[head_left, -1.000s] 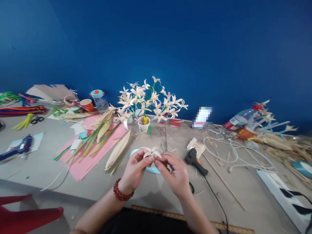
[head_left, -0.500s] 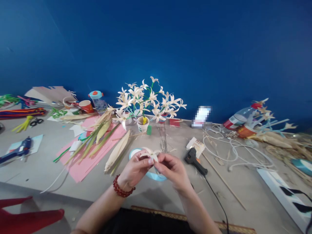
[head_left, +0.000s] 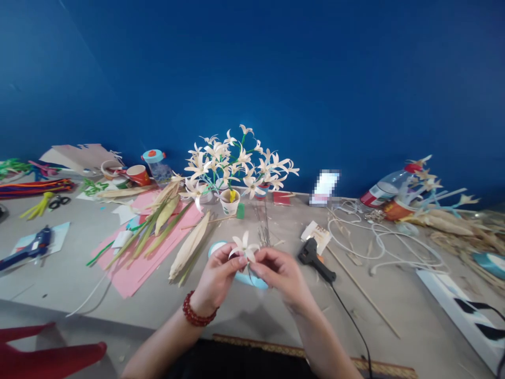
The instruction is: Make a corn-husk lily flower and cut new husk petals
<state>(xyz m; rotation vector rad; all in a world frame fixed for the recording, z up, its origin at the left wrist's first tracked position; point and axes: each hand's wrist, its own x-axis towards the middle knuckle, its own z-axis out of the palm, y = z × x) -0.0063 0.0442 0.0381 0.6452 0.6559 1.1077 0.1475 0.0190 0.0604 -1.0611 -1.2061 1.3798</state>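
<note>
My left hand point(head_left: 218, 278) and my right hand point(head_left: 279, 272) meet over the table in front of me, both pinched on a small cream-coloured husk flower point(head_left: 243, 247) whose petals stand up between my fingertips. A red bead bracelet point(head_left: 196, 313) is on my left wrist. Just behind my hands lies a light blue tape roll point(head_left: 252, 279), partly hidden by them. Further back stands a bouquet of similar cream flowers point(head_left: 236, 160) on green stems in a small cup point(head_left: 230, 201).
A black glue gun point(head_left: 314, 259) with its cord lies right of my hands. Corn husks point(head_left: 190, 243) on pink paper point(head_left: 136, 266) lie left. A blue glue gun point(head_left: 24, 249), scissors point(head_left: 59, 200), cups, a bottle point(head_left: 389, 192), white cord point(head_left: 389, 247) and dried husks crowd the table.
The flower has been turned upright, its petals now pointing up between my fingers. My hands shifted slightly nearer each other and the view drifted a little.
</note>
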